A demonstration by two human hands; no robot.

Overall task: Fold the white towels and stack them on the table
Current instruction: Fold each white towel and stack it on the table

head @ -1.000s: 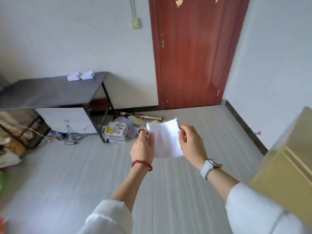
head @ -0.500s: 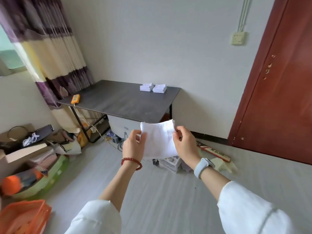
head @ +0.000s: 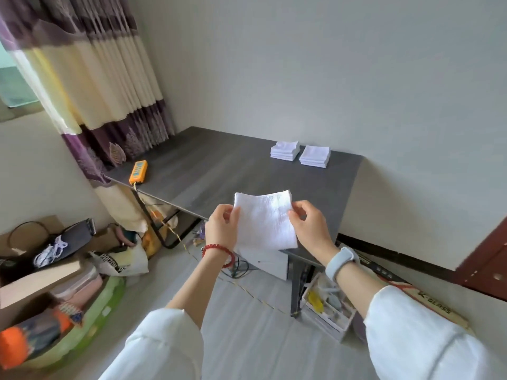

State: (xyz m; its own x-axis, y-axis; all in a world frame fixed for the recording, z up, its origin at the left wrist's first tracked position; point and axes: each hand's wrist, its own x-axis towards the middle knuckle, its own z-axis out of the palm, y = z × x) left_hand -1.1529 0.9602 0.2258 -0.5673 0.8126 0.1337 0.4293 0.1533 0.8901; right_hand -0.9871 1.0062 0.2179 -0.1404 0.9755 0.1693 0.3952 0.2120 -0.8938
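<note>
White towel (head: 264,219) held up in the air in front of the near edge of the desk (head: 219,171), hanging as a flat rectangle. Left hand (head: 221,230) pinches its left edge, fingers (head: 225,215) curled round the cloth; right hand (head: 310,226) pinches the right edge near the top corner, thumb and forefinger closed on it. Looks folded at least once, but layers hard to tell from here. Two stacks of folded towels sit side by side at the far right of the desk, near the wall: left stack (head: 285,150), right stack (head: 315,156), just apart. Orange device (head: 138,172) lies at the desk's left end by the curtain (head: 90,78). Red bead bracelet (head: 218,249) on left wrist, pale watch (head: 340,263) on right. Clutter in boxes on the floor, left and under the desk.
</note>
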